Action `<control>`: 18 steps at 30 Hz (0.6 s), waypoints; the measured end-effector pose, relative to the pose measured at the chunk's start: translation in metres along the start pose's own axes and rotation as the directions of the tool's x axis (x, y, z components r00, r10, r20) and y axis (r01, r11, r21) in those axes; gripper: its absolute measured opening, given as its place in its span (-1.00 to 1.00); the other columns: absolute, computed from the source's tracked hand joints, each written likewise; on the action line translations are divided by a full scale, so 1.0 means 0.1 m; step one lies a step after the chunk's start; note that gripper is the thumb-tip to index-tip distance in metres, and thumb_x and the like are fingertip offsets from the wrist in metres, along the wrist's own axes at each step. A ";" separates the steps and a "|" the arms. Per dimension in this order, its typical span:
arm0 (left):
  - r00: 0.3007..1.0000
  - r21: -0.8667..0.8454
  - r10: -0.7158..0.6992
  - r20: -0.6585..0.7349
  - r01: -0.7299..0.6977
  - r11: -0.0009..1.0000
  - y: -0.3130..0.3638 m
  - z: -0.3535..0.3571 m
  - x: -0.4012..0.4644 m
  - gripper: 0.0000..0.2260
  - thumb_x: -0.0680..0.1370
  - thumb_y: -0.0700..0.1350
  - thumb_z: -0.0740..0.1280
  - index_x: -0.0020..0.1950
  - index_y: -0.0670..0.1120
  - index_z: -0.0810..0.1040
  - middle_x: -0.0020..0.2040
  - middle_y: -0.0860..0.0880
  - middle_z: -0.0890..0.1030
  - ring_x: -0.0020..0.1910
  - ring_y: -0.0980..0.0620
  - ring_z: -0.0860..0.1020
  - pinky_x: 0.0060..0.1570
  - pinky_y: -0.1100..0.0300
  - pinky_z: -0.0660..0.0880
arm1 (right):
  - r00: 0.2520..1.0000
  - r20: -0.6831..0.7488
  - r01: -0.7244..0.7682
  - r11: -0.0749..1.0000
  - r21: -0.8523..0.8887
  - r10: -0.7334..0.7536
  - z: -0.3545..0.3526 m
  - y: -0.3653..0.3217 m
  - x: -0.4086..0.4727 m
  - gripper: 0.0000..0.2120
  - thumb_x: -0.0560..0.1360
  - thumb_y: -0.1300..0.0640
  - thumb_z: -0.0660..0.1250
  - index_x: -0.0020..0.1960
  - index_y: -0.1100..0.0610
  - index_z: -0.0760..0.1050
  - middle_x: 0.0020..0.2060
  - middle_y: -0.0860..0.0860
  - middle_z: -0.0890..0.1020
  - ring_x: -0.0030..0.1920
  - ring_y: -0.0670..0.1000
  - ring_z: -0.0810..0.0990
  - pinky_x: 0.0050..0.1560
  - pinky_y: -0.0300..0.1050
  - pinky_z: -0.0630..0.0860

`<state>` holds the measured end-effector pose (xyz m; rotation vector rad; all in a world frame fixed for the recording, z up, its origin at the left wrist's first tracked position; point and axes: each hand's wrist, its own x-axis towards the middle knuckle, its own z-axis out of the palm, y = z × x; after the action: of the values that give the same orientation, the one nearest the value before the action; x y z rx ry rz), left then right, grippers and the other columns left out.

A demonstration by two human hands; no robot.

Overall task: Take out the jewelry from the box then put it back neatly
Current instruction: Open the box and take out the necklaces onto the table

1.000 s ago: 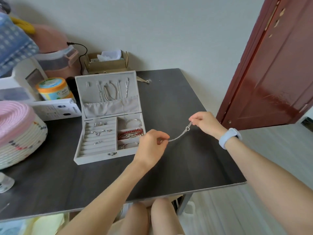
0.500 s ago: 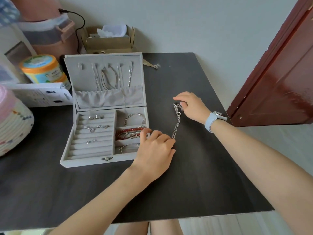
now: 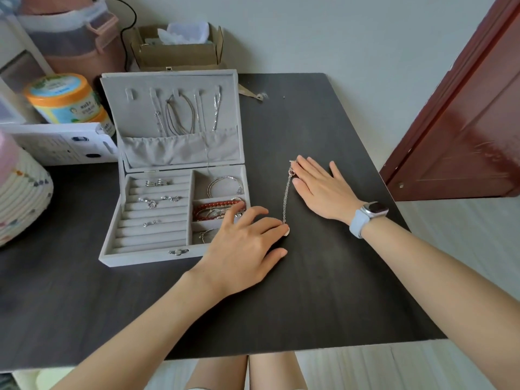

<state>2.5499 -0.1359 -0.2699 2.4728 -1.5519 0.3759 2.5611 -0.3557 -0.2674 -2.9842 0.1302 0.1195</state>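
An open grey jewelry box [image 3: 146, 253] stands on the dark table [image 3: 323, 291]. Its lid holds hanging necklaces [image 3: 180, 114]; its tray holds rings [image 3: 156, 182], silver bangles [image 3: 225, 185] and a red bead bracelet [image 3: 215, 206]. A thin silver chain [image 3: 286, 194] lies stretched out straight on the table to the right of the box. My left hand [image 3: 244, 243] rests with spread fingers, one fingertip touching the chain's near end. My right hand [image 3: 323, 187] lies flat, fingertips at the chain's far end by its clasp.
At the back left stand an orange-lidded tub [image 3: 63, 98], a white carton [image 3: 60, 143], a woven basket [image 3: 22, 195] and a cardboard box [image 3: 177, 49] with tissue. A red-brown door [image 3: 464, 108] is on the right. The table's front edge runs near my knees.
The chain, held in the air between both hands a second ago, now lies straight on the table. Both hands have let go and flattened out beside its ends.
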 end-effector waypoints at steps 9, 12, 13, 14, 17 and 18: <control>0.999 0.047 -0.044 0.032 0.043 0.998 -0.02 0.04 0.06 -0.55 0.45 0.17 0.10 0.17 -0.01 0.56 0.06 0.04 0.61 0.13 -0.10 0.53 0.15 -0.16 0.40 | 0.993 0.094 0.084 0.993 -0.076 -0.077 -0.15 -0.04 0.50 -0.56 0.62 -0.01 -0.18 0.48 -0.09 -0.16 0.51 -0.06 -0.14 0.50 0.00 -0.20 0.44 0.26 -0.19; 0.996 -0.004 -0.078 0.045 0.078 0.997 -0.04 0.02 0.07 -0.55 0.45 0.18 0.10 0.19 0.01 0.55 0.13 -0.02 0.58 0.20 -0.16 0.49 0.17 -0.23 0.37 | 0.995 0.042 0.093 0.995 -0.018 -0.092 -0.17 -0.07 0.45 -0.55 0.62 0.00 -0.13 0.49 -0.08 -0.13 0.51 -0.04 -0.15 0.50 0.00 -0.21 0.45 0.21 -0.17; 0.993 -0.044 -0.104 0.063 0.107 0.993 -0.05 0.00 0.07 -0.54 0.45 0.18 0.09 0.24 0.02 0.52 0.19 -0.04 0.55 0.25 -0.17 0.45 0.21 -0.25 0.32 | 0.996 0.015 0.092 0.996 0.005 -0.092 -0.17 -0.08 0.41 -0.54 0.62 0.00 -0.11 0.49 -0.07 -0.12 0.51 -0.03 -0.15 0.50 0.01 -0.20 0.46 0.20 -0.16; 0.987 -0.095 -0.140 0.083 0.148 0.984 -0.07 -0.03 0.08 -0.51 0.46 0.18 0.07 0.29 0.03 0.47 0.25 -0.05 0.51 0.31 -0.17 0.39 0.25 -0.26 0.25 | 0.996 -0.012 0.090 0.996 0.023 -0.090 -0.19 -0.09 0.37 -0.54 0.62 0.00 -0.09 0.49 -0.06 -0.10 0.51 -0.03 -0.13 0.50 0.00 -0.20 0.46 0.20 -0.14; 0.977 -0.133 -0.208 0.040 0.212 0.968 -0.16 -0.13 0.11 -0.52 0.47 0.16 0.05 0.30 0.02 0.47 0.28 -0.08 0.48 0.33 -0.16 0.36 0.26 -0.31 0.23 | 0.991 -0.107 0.091 0.993 0.076 -0.082 -0.28 -0.17 0.25 -0.54 0.61 0.02 -0.04 0.49 -0.03 -0.04 0.51 -0.02 -0.05 0.50 0.00 -0.13 0.47 0.17 -0.12; 0.978 -0.100 -0.209 0.000 0.208 0.973 -0.21 -0.16 0.12 -0.55 0.47 0.14 0.08 0.26 0.01 0.50 0.25 -0.09 0.51 0.29 -0.18 0.41 0.22 -0.33 0.30 | 0.987 -0.145 0.091 0.991 0.098 -0.076 -0.32 -0.21 0.21 -0.54 0.61 0.03 -0.02 0.49 -0.02 -0.01 0.51 -0.02 -0.01 0.50 -0.01 -0.10 0.48 0.16 -0.11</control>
<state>2.5726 -0.1322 -0.2512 2.5192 -1.2571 0.2689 2.5867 -0.3413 -0.2345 -2.8861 0.0259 -0.1050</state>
